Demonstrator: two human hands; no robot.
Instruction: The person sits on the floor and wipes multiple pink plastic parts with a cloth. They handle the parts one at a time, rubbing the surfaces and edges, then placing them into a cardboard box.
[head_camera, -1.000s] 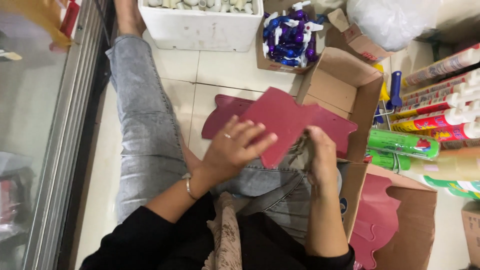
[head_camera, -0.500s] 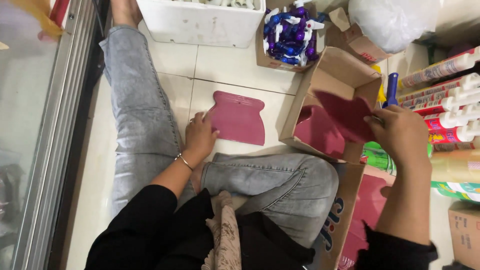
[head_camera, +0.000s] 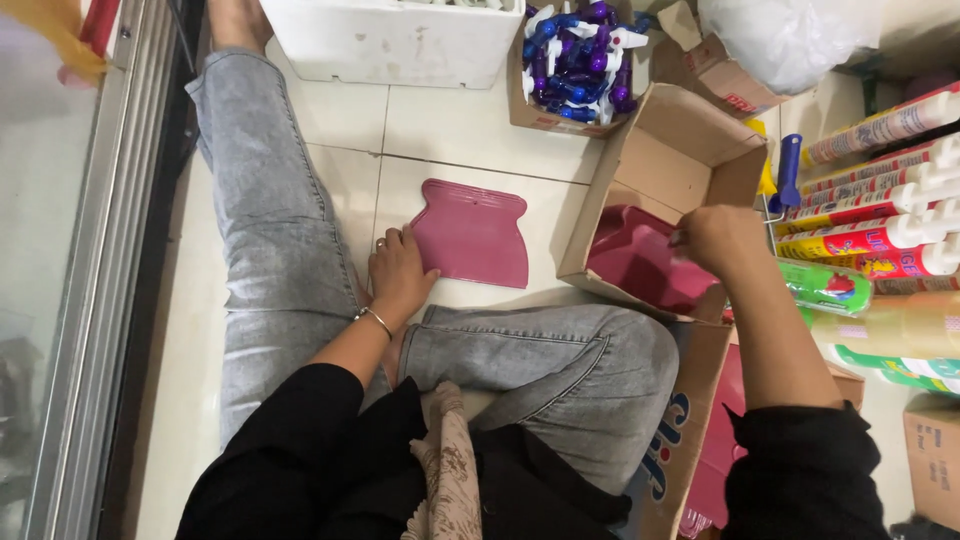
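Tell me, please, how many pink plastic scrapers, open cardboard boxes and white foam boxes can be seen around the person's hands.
Pink plastic scrapers: 2, one on the floor under the left hand at, one in the box by the right hand at
Open cardboard boxes: 2
White foam box: 1
Total: 5

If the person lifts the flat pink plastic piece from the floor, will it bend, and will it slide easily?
The pink plastic piece looks thin and lies flat on the tile floor, so it is probably light and may flex a little. Its smooth surface on glossy tile suggests it would slide when pushed. The left hand touches its edge.
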